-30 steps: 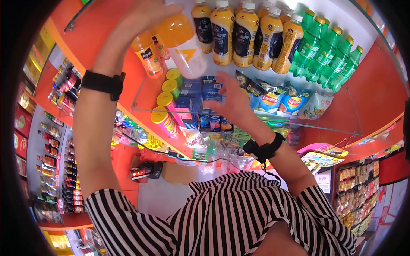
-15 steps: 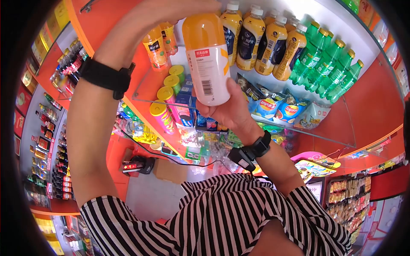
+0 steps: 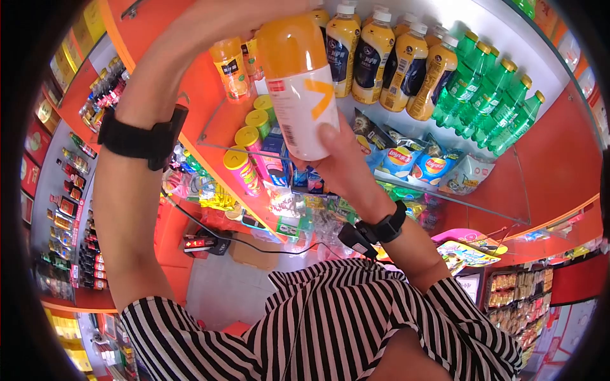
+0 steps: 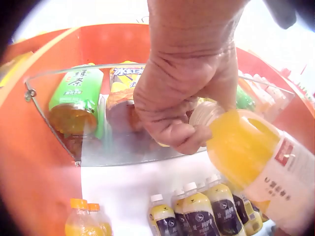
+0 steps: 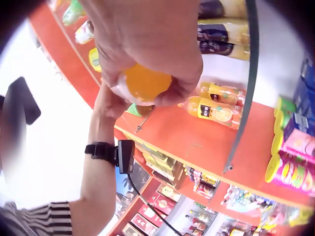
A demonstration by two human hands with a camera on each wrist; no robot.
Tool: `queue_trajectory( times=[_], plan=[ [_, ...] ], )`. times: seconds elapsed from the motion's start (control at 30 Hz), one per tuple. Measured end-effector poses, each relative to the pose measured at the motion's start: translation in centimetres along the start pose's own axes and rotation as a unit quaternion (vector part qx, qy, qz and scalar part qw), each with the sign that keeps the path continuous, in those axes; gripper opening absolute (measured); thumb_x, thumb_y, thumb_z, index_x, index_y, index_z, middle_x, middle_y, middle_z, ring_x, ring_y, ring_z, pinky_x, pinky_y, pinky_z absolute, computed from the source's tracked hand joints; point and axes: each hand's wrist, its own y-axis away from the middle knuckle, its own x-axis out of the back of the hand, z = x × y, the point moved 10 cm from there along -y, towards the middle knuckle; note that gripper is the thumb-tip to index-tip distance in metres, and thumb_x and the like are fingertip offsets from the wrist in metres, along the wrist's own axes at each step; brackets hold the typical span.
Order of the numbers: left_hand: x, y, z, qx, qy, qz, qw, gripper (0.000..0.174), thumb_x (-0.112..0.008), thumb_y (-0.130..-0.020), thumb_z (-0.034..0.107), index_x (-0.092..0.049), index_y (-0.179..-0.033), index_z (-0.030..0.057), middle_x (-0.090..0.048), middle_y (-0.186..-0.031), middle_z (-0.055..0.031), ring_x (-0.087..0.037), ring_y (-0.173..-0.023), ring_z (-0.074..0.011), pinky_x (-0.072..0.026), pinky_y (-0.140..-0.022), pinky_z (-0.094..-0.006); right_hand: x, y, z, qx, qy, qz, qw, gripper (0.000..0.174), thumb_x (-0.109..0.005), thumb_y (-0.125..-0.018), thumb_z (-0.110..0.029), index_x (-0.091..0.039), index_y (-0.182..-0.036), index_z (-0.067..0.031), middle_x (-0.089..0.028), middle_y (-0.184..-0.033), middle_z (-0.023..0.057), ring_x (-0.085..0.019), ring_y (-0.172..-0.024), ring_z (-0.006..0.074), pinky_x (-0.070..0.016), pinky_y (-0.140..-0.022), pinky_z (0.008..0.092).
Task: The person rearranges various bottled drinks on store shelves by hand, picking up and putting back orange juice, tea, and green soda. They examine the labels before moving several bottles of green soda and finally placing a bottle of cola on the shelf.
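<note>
Both hands hold a large bottle of orange juice with a white label, raised before the shelves and tilted, base toward the body. In the left wrist view, my left hand curls its fingers at the bottle's ribbed neck. In the head view that hand is mostly cut off at the top edge. My right hand grips the bottle's lower end, its thumb over the label. The right wrist view shows this right hand wrapped around the bottle's bottom, with the orange juice showing between thumb and fingers.
Behind stand yellow bottles with dark labels, green soda bottles and small orange drink bottles. Chip bags and snack canisters fill the lower glass shelf. A black cable hangs between the wrists.
The bottle has come from the upper left toward the middle, and the right hand, empty at first, has taken hold of its lower end. The bottle has since turned, bringing its orange mark to the front.
</note>
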Motion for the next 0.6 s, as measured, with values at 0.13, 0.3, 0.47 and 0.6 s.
queue_trajectory(
  times=[0.13,0.3,0.47,0.6],
  plan=[
    [0.2,0.0,0.7,-0.030,0.015,-0.025,0.999,0.067,-0.054,-0.081,0.055,-0.061,-0.098,-0.0094,-0.060,-0.073,-0.0139,-0.056,-0.067,-0.0197,-0.0436,-0.058,-0.0301,1.3,0.6,-4.3,0.171,0.255,0.117,0.944,0.072,-0.071,-0.075,-0.022,-0.030,-0.131,-0.0028,-0.048,-0.115,0.0139,-0.054,-0.092,0.0240,-0.0477,-0.077,0.0329],
    [-1.3,-0.5,0.2,-0.066,0.017,-0.063,0.996,0.038,-0.054,-0.086,0.047,-0.058,-0.088,0.0093,-0.046,-0.068,0.0075,-0.037,-0.054,-0.0021,-0.0265,-0.047,-0.0198,0.2,2.4,-7.9,0.282,0.558,0.180,0.759,0.080,-0.073,-0.072,-0.014,-0.026,-0.135,-0.0012,-0.042,-0.123,0.0139,-0.048,-0.112,0.0221,-0.0421,-0.091,0.0325],
    [-0.6,-0.4,1.5,-0.139,0.065,-0.038,0.987,0.034,-0.051,-0.089,0.043,-0.060,-0.095,0.0109,-0.051,-0.074,0.0082,-0.042,-0.064,0.0000,-0.0302,-0.053,-0.0188,-0.3,3.7,-9.0,0.299,0.592,0.213,0.717,0.087,-0.076,-0.064,-0.018,-0.027,-0.132,0.0013,-0.040,-0.115,0.0187,-0.044,-0.107,0.0323,-0.0378,-0.092,0.0390],
    [-0.5,-0.7,2.0,-0.152,0.084,-0.046,0.984,0.031,-0.051,-0.091,0.040,-0.059,-0.098,0.0117,-0.053,-0.082,0.0090,-0.043,-0.071,0.0008,-0.0314,-0.057,-0.0186,0.8,3.1,-8.3,0.280,0.522,0.186,0.783,0.088,-0.077,-0.063,-0.018,-0.027,-0.132,0.0014,-0.040,-0.115,0.0183,-0.043,-0.110,0.0325,-0.0372,-0.094,0.0388]
  ],
)
